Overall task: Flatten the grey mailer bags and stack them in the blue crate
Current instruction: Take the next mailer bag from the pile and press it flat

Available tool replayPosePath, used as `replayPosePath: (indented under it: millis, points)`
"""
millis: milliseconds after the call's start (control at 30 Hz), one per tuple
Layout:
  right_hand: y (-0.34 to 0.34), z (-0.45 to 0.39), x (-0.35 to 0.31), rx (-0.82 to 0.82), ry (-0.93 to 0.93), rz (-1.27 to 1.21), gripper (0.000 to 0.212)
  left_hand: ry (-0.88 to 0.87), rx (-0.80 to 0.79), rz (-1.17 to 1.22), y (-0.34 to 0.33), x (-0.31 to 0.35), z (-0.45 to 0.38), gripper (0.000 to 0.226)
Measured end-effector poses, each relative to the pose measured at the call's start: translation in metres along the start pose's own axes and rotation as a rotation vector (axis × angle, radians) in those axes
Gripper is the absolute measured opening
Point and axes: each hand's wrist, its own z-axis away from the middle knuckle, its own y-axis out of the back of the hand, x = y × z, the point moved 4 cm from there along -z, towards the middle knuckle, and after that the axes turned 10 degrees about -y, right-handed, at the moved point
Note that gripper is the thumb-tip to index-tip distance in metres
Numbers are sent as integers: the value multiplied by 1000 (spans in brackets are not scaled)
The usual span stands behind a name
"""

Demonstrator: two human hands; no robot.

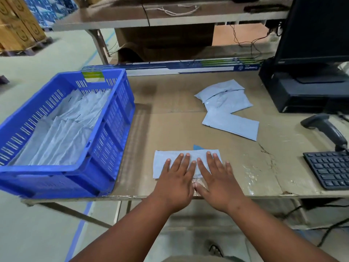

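Observation:
A grey mailer bag (162, 163) lies flat near the table's front edge. My left hand (175, 180) and my right hand (217, 180) press down on it side by side, fingers straight and spread. Three more grey mailer bags (229, 108) lie loosely overlapped further back to the right. The blue crate (113, 118) stands on the table's left end, and several flattened grey bags (64, 133) are stacked inside it.
A black keyboard (330, 170) and a barcode scanner (328, 129) sit at the right edge. A monitor on a black base (302, 91) stands at the back right. Long flat printed boxes (179, 67) lie along the table's far edge.

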Motion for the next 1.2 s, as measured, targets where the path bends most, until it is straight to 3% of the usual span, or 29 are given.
replayPosePath:
  millis: [233, 400, 467, 567, 667, 767, 867, 967, 1100, 1200]
  points:
    - [-1, -7, 2, -91, -14, -55, 89, 42, 4, 51, -16, -2, -4, 71]
    - [8, -9, 3, -153, -14, -68, 77, 62, -83, 67, -1, 1, -9, 80]
    - [22, -16, 4, -106, -17, -122, 65, 81, -44, 112, 14, -2, -18, 81]
    - [44, -27, -11, 106, 56, -247, 57, 66, 98, 178, 19, -15, -37, 62]
    - [36, -36, -42, -8, 161, -410, 61, 4, 114, 204, 7, -24, -41, 61]
    - [16, -35, -40, 19, 202, -276, 64, -17, 130, 126, -6, -31, -23, 64]
    - [4, -31, -7, 25, 127, -101, 72, 10, 168, 90, -13, -49, -7, 69]
    - [1, -33, 30, -30, 7, -41, 81, 137, 86, 76, -16, -73, 12, 84]
    - [13, -31, 50, -82, -83, -38, 74, 280, 35, 82, -13, -96, 38, 91]
    - [29, -31, 42, 10, -117, -83, 68, 340, 84, 118, -1, -93, 35, 85]
